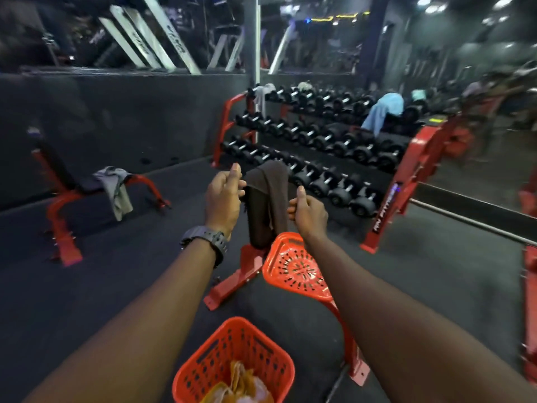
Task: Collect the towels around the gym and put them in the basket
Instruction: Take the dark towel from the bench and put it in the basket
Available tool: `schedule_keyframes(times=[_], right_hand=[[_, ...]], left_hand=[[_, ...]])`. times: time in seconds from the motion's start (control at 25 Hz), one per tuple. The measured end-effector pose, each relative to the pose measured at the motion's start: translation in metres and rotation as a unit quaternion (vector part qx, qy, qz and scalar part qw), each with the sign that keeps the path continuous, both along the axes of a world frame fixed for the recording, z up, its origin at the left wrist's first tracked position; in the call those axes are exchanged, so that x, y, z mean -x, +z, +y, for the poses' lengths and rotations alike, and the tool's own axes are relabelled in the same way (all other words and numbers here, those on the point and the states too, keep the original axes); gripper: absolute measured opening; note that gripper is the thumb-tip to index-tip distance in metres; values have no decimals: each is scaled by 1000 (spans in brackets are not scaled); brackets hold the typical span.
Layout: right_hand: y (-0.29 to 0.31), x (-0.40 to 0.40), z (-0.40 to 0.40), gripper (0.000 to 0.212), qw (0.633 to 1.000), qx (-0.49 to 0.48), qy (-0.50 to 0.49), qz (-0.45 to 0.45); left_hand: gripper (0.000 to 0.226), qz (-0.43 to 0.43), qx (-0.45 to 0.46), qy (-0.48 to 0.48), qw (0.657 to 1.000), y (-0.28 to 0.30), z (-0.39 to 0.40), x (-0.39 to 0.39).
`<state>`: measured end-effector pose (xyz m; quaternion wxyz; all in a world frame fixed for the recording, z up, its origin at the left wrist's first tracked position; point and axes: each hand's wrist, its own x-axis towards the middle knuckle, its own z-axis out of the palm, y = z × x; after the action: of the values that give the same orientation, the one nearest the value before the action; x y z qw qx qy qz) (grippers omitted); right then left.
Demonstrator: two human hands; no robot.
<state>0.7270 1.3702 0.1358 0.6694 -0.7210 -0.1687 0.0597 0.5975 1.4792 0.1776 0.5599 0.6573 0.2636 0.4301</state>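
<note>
Left grip (223, 196) and right grip (308, 210) clutch a dark brown cloth towel (267, 199) mid-frame.
Orange slotted plastic basket (209, 362) sits bottom centre.

Dumbbell rack (412, 175) beside mirror (453, 62); red bench (62, 199) left.

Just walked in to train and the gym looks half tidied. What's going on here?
A person is collecting towels. The left hand and right hand grip a dark brown towel between them. The red plastic basket on the floor below holds orange towels. A grey towel on a red-legged bench and a light blue towel on the dumbbell rack remain.
</note>
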Motion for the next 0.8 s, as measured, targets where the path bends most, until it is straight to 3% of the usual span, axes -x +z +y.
schedule_keyframes(times=[0.2, 0.4, 0.8], right_hand=[[19, 66, -32, 50, 1000, -19, -15, 12], [29, 78, -49, 50, 999, -28, -17, 11], [21, 83, 4, 49, 1000, -4, 0, -1]], left_hand=[[39, 25, -42, -20, 999, 14, -18, 49], [39, 23, -50, -33, 998, 31, -26, 69], [34, 29, -39, -79, 996, 21, -3, 75]])
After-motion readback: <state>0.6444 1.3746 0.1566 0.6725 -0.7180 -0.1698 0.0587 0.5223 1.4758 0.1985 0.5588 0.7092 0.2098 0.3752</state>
